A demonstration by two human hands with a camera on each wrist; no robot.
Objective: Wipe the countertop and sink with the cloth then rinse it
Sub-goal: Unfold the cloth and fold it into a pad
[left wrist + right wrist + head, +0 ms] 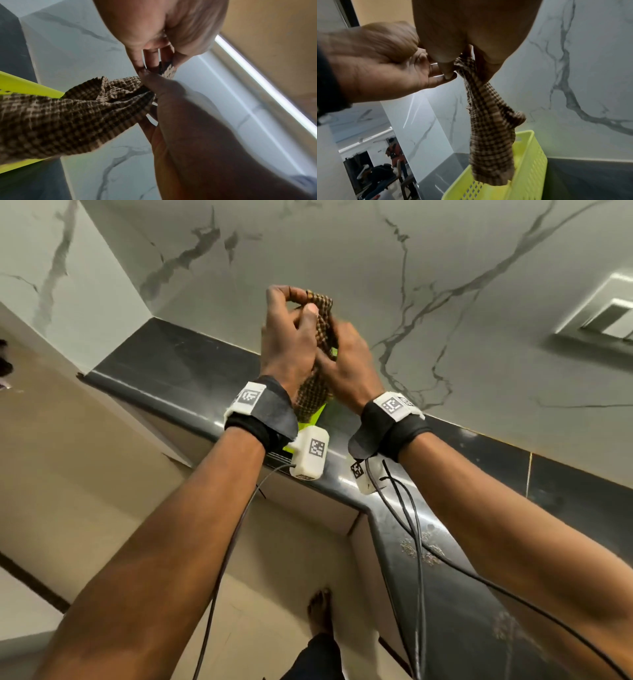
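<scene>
A brown checked cloth (317, 392) hangs bunched between both raised hands, above a yellow-green basket (313, 414) that stands on the dark countertop (171, 364). My left hand (298, 302) pinches the cloth's top end with curled fingers and thumb. My right hand (334, 337) grips the cloth just below, close against the left. In the left wrist view the cloth (68, 117) trails down over the basket (25, 86). In the right wrist view the cloth (491, 135) dangles into the basket (527, 169). The sink is out of view.
A white marble wall (445, 268) rises behind the counter. The counter turns a corner and runs along the right (445, 594). Wrist-camera cables (411, 525) hang over its edge. A bare foot (320, 611) stands on the beige floor. A person (392, 155) shows far behind.
</scene>
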